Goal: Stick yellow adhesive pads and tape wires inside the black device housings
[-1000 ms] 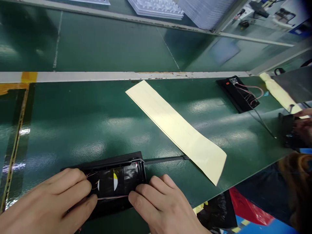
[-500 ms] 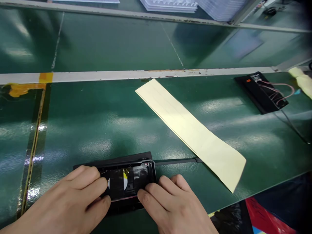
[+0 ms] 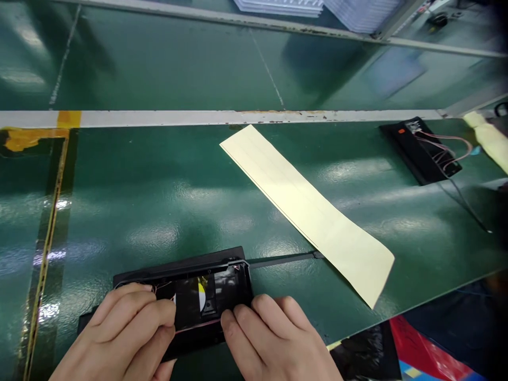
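A black rectangular device housing (image 3: 194, 305) lies in front of me at the bottom edge of the view. Inside it are black tape, a white and yellow round part (image 3: 202, 296) and thin wires (image 3: 159, 287). My left hand (image 3: 127, 330) covers its left end, fingers curled in and thumb against the forefinger; what lies between the fingertips is hidden. My right hand (image 3: 273, 336) is at the lower right rim, its bent fingers close together and gripping the edge. A thin pinkish wire (image 3: 198, 326) runs along the lower inner wall between the hands. A flat black cable (image 3: 283, 260) leaves the right end.
A pale yellow paper strip (image 3: 307, 211) lies diagonally on the green bench (image 3: 130, 174), over the cable's far end. Another black device (image 3: 420, 151) with loose pink wires sits at the far right. Clear plastic trays (image 3: 281, 6) are on the shelf; bags (image 3: 428, 349) are below the bench edge.
My left hand has shifted slightly left and down, and more of the housing's left end shows. The right hand stays on the rim. The whole view has moved slightly.
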Demonstrator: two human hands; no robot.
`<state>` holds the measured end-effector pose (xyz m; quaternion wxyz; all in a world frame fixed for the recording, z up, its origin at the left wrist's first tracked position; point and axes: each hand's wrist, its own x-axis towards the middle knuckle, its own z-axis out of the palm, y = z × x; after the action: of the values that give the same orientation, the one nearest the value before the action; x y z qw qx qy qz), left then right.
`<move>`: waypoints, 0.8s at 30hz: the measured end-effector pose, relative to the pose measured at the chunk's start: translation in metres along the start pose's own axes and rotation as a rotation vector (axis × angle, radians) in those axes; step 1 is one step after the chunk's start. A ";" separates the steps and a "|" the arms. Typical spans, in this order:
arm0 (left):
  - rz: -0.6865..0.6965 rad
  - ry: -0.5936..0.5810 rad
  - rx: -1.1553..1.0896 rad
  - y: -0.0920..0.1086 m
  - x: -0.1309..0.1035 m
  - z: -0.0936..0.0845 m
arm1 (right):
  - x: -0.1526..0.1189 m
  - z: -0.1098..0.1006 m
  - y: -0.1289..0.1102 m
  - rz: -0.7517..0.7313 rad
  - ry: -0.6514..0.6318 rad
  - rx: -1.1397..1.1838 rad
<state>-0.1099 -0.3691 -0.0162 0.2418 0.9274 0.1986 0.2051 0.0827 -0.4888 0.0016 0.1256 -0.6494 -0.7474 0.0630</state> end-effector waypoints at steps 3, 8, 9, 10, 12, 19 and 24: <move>0.038 0.014 0.021 0.001 0.002 0.001 | 0.002 -0.003 0.002 -0.011 -0.023 -0.005; 0.035 0.008 0.040 0.000 0.002 0.001 | 0.009 -0.001 -0.004 0.004 -0.019 -0.051; 0.034 0.007 0.037 0.000 0.002 0.002 | 0.010 0.000 -0.006 0.022 0.004 -0.052; 0.033 0.005 0.035 0.000 0.002 0.002 | 0.011 0.002 -0.007 0.040 0.025 -0.042; 0.027 -0.001 0.032 0.000 0.002 0.002 | 0.013 0.003 -0.009 0.062 0.042 0.014; 0.080 -0.016 0.027 -0.003 0.002 0.002 | 0.014 -0.005 -0.012 0.002 -0.015 0.133; 0.063 -0.028 0.020 -0.005 0.000 0.001 | 0.020 0.012 -0.016 -0.075 -0.071 0.308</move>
<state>-0.1109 -0.3660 -0.0198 0.2289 0.9383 0.1681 0.1976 0.0620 -0.4710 -0.0036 0.1994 -0.5917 -0.7564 0.1947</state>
